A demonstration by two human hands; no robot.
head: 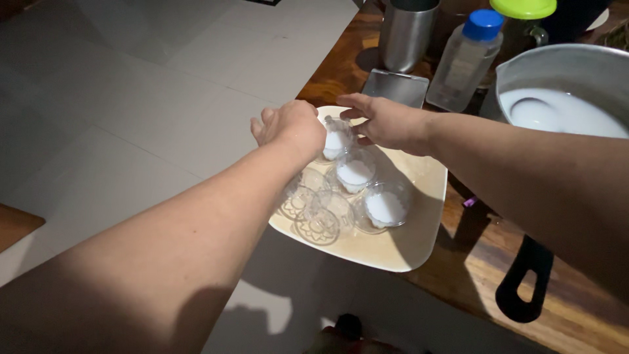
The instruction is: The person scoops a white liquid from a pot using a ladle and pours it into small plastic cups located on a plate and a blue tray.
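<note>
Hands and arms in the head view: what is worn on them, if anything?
Nothing shows on them. The left hand and right hand are bare, with no gloves, rings or watch in view. Both forearms are bare as far as the picture shows, with no sleeve in sight.

Both bare forearms are reaching forward and converging, wrists nearly level. The left hand is turning knuckles up, its fingers curling loosely downward and away from view. The right hand is lying palm down, fingers stretching leftward toward the left hand, thumb tucking beneath
</note>
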